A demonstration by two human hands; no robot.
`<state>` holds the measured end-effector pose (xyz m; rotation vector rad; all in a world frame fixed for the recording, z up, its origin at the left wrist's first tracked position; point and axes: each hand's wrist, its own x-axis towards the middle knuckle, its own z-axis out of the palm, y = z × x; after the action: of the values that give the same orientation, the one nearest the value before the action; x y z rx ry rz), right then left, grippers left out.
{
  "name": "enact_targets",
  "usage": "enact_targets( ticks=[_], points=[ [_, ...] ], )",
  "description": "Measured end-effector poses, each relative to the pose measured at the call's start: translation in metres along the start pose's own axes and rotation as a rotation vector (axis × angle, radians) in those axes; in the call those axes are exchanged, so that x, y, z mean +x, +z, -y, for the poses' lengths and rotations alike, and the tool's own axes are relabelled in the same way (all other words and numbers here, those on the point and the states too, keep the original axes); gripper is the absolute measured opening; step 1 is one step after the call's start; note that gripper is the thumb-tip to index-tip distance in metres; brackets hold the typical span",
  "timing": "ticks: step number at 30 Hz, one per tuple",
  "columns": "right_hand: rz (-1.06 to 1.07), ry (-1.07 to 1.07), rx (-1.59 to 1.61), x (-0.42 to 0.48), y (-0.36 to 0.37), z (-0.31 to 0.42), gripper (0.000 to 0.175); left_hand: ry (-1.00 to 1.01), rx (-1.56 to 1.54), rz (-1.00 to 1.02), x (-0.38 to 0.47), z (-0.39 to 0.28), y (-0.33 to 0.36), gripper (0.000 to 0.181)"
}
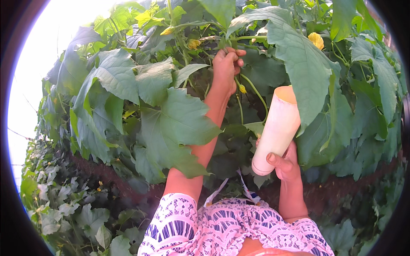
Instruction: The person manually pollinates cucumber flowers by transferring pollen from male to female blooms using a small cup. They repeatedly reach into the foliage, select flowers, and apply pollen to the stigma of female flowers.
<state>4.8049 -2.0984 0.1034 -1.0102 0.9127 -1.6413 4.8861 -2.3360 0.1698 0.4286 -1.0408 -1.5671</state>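
Observation:
My left hand [226,65] is raised into the vine, its fingers curled around a thin green stem [228,49], partly hidden by the fingers. A small yellow flower bud [242,88] hangs just below it on the right. In my right hand [286,163], lower down, is a pale, cylindrical container [277,131], tilted with its open rim up and to the right; its contents cannot be seen. A large lobed leaf [179,124] covers part of my left forearm, and another long leaf [302,64] overlaps the container's upper right edge.
Dense climbing foliage spreads across the view, with yellow flowers at the upper right [316,40] and upper middle [193,44]. A curved green stem [258,92] hangs between my hands. Low leafy plants [93,217] grow at the lower left, beside dark soil [112,179].

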Motion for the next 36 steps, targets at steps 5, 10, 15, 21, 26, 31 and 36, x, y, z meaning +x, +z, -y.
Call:
enact_targets(
  ticks=[5, 10, 15, 21, 26, 31, 36],
  points=[
    [-0.033, -0.017, -0.001, 0.003, -0.006, 0.007, 0.073, -0.210, 0.011, 0.043, -0.089, 0.015, -0.019, 0.014],
    [-0.032, -0.037, -0.027, 0.000, -0.008, 0.007, 0.073, -0.845, 0.248, 0.690, -0.213, 0.052, -0.075, 0.015],
    [0.009, -0.007, -0.007, 0.005, 0.002, 0.002, 0.073, -0.882, 0.943, 0.907, -0.319, 0.183, -0.178, 0.025],
    [0.067, -0.009, -0.035, 0.004, -0.011, -0.010, 0.074, -0.600, 1.471, 0.704, -0.304, 0.145, -0.158, 0.033],
    [0.131, 0.032, 0.018, 0.001, -0.015, -0.011, 0.078, -0.347, 0.913, 0.505, -0.229, -0.004, -0.067, 0.039],
    [0.256, 0.085, 0.038, 0.000, -0.025, -0.014, 0.075, 0.464, 0.791, -0.160, -0.195, -0.081, -0.030, 0.066],
    [0.339, 0.006, 0.021, -0.003, -0.031, -0.033, 0.056, 0.692, 0.618, -0.473, -0.193, -0.120, -0.047, 0.067]
  ],
)
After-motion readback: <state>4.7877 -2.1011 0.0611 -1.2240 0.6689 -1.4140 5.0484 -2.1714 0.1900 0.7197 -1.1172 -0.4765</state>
